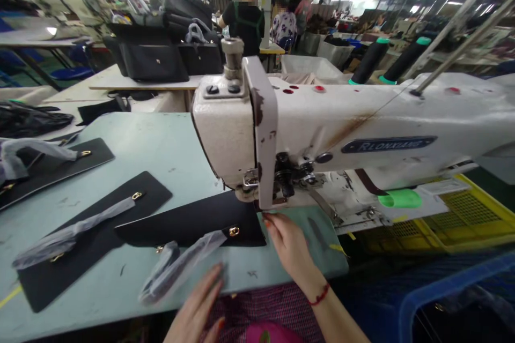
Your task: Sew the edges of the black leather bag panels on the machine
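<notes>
A black bag panel (189,220) lies on the pale green sewing table, its far edge under the head of a white sewing machine (229,139). It has gold ring fittings and a handle (177,273) wrapped in clear film, which hangs towards the table's front edge. My right hand (287,244) is at the panel's right end, close to the presser area, with thumb and fingertips together on its edge. My left hand (201,300) is apart from the panel, over the front edge near the wrapped handle, fingers stretched and holding nothing. The needle is hidden behind the machine head.
Another black panel (148,193) with a wrapped handle lies to the left, more panels (88,163) beyond it. Finished black bags (155,59) stand on a table behind. A blue bin (414,300) and a yellow crate (470,209) are at right. People work farther back.
</notes>
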`<state>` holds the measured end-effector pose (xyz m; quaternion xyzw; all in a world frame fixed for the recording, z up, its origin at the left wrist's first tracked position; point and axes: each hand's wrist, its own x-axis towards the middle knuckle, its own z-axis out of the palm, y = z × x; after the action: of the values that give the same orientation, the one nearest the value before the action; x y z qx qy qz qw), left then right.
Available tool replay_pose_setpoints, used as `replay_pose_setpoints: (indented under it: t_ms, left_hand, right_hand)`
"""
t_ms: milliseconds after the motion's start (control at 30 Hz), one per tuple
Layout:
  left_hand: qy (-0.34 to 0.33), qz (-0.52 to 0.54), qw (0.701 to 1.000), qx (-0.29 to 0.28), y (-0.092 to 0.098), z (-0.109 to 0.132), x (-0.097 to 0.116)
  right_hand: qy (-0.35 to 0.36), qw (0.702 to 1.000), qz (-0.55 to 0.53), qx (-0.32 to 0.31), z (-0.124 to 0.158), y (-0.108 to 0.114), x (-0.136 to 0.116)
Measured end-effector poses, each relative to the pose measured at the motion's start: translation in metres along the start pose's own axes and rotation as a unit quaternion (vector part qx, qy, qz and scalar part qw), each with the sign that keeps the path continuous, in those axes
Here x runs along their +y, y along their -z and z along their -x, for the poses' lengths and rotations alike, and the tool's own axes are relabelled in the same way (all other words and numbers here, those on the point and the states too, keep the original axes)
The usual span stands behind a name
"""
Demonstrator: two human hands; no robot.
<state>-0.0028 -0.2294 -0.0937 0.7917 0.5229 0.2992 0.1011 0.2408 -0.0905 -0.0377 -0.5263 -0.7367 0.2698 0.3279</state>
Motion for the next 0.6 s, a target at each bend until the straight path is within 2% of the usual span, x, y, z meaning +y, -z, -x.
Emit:
replay_pose_setpoints:
  t_ms: [33, 100, 167, 200, 267, 367, 467, 600]
  left_hand:
    - [0.035, -0.053, 0.998, 0.018, -0.012, 0.005, -0.010]
    - [0.076, -0.118, 0.989, 0.048, -0.025, -0.006, -0.029]
    - [0.083, -0.136, 0.985, 0.068, -0.021, -0.034, -0.045]
    - [0.072, -0.140, 0.984, 0.081, -0.014, -0.051, -0.051]
    - [0.007, -0.155, 0.982, 0.104, 0.007, -0.083, -0.060]
    - [-0.100, -0.180, 0.976, 0.071, 0.038, -0.121, -0.062]
    - [-0.149, -0.183, 0.972, 0.005, 0.056, -0.141, -0.056]
    - [-0.184, -0.151, 0.971, -0.018, 0.056, -0.147, -0.048]
  right_hand:
    - [-0.003, 0.998, -0.063, -0.020, -0.005, -0.002, -0.008]
    - [-0.021, 0.988, -0.147, -0.041, -0.012, -0.007, -0.020]
    - [-0.048, 0.977, -0.203, -0.050, -0.015, -0.014, -0.026]
    - [-0.065, 0.969, -0.230, -0.053, -0.015, -0.017, -0.028]
    - [-0.099, 0.953, -0.283, -0.054, -0.014, -0.023, -0.029]
    - [-0.131, 0.937, -0.320, -0.043, -0.012, -0.028, -0.032]
    - [-0.133, 0.941, -0.310, -0.036, -0.012, -0.025, -0.036]
    - [-0.115, 0.955, -0.272, -0.017, -0.013, -0.019, -0.040]
